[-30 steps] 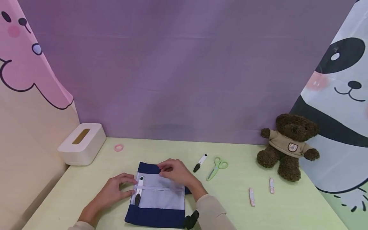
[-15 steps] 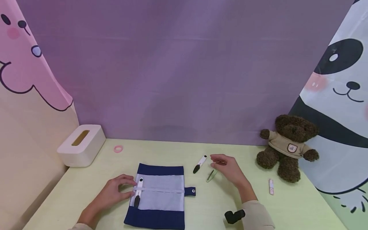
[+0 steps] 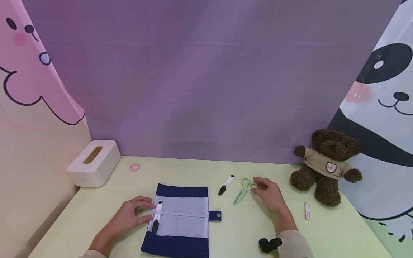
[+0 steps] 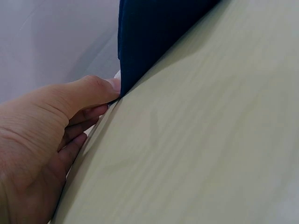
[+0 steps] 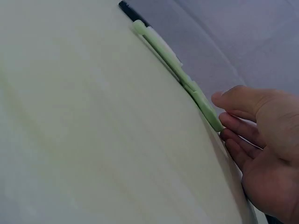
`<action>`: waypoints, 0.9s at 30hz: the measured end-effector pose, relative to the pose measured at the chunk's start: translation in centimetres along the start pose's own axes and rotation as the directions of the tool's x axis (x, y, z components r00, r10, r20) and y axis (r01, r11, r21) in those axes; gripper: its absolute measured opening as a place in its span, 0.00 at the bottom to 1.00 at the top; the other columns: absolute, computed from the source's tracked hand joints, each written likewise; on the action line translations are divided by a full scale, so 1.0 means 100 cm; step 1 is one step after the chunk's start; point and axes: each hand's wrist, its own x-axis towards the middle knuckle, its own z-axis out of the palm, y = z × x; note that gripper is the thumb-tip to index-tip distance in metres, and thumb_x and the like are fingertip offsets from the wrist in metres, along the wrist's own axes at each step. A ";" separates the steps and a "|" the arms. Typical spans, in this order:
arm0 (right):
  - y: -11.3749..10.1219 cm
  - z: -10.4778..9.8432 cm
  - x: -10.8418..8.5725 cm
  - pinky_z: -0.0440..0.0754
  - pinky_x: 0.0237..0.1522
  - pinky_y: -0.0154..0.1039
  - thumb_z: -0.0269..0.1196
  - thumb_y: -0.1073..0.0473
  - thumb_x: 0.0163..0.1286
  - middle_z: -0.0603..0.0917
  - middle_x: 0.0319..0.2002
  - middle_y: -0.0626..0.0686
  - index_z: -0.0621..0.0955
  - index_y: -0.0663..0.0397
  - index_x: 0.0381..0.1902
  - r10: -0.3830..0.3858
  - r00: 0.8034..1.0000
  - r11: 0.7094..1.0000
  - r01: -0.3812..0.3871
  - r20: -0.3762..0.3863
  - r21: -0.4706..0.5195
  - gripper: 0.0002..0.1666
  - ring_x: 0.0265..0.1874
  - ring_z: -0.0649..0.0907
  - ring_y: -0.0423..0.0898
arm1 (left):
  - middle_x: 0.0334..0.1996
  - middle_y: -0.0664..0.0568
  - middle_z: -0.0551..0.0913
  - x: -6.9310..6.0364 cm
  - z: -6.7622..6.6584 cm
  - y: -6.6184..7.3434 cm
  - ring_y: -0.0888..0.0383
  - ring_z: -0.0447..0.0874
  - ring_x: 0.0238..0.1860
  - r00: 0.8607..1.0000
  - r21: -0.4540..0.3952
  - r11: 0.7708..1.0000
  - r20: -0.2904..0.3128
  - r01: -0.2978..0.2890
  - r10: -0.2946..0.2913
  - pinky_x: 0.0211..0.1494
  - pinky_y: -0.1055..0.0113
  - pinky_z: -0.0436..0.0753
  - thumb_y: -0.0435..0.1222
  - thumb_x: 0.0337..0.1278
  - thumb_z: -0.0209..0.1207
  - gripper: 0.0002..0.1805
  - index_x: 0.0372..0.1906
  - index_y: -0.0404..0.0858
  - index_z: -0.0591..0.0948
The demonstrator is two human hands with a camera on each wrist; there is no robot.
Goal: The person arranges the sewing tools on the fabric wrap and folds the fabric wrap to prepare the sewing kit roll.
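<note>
A navy roll-up pouch (image 3: 182, 247) lies unfolded, its pale lining facing up, with a slim white-and-black tool (image 3: 158, 215) tucked under its strap. My left hand (image 3: 130, 213) rests at the pouch's left edge, thumb and fingers spread apart; in the left wrist view the thumb touches the navy cloth (image 4: 159, 37). To the right lie light green scissors (image 3: 242, 192), blades towards me. My right hand (image 3: 269, 193) is at their handle, thumb and fingertips around its end; in the right wrist view the fingertips reach the green scissors (image 5: 187, 86), the thumb slightly apart.
A second white-and-black tool (image 3: 226, 184) lies left of the scissors. A small pink-and-white stick (image 3: 307, 211) is right of my forearm. Farther off are a pink ring (image 3: 134, 167), a white tissue box (image 3: 93, 165) and a teddy bear (image 3: 327, 168).
My right hand has left the pouch and travelled right, first over the scissors, then to the end of their handle. The left hand keeps its place. My right arm now hides one pink-and-white stick.
</note>
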 end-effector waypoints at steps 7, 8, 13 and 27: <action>0.003 0.005 0.004 0.74 0.69 0.59 0.68 0.63 0.69 0.75 0.68 0.66 0.75 0.63 0.69 -0.022 1.000 0.992 0.020 -0.014 -0.126 0.32 0.67 0.77 0.65 | 0.53 0.58 0.87 0.002 -0.001 0.000 0.50 0.85 0.58 1.000 -0.012 0.999 0.009 0.030 -0.030 0.65 0.53 0.82 0.42 0.51 0.77 0.14 0.44 0.56 0.89; 0.004 0.005 0.004 0.74 0.69 0.60 0.69 0.62 0.69 0.75 0.69 0.67 0.75 0.63 0.69 -0.023 1.000 0.990 0.022 -0.010 -0.139 0.32 0.67 0.77 0.66 | 0.53 0.57 0.87 0.002 0.000 0.000 0.50 0.85 0.58 0.999 -0.015 0.999 0.010 0.032 -0.032 0.65 0.52 0.81 0.42 0.51 0.77 0.14 0.44 0.56 0.89; 0.006 0.006 0.009 0.75 0.68 0.62 0.68 0.61 0.70 0.73 0.70 0.67 0.75 0.63 0.69 -0.037 0.999 0.983 0.041 0.023 -0.178 0.32 0.67 0.76 0.68 | 0.53 0.56 0.87 0.000 -0.001 -0.001 0.50 0.85 0.57 0.999 -0.009 0.999 0.008 0.034 -0.034 0.65 0.53 0.82 0.42 0.51 0.77 0.14 0.44 0.54 0.89; 0.008 0.005 0.008 0.78 0.65 0.61 0.69 0.60 0.68 0.77 0.64 0.66 0.82 0.64 0.59 -0.078 0.997 0.974 0.074 -0.011 -0.216 0.24 0.62 0.80 0.67 | 0.52 0.58 0.88 -0.001 -0.001 0.002 0.57 0.85 0.55 1.000 0.005 1.000 -0.002 0.007 -0.007 0.62 0.61 0.83 0.41 0.49 0.77 0.14 0.43 0.54 0.90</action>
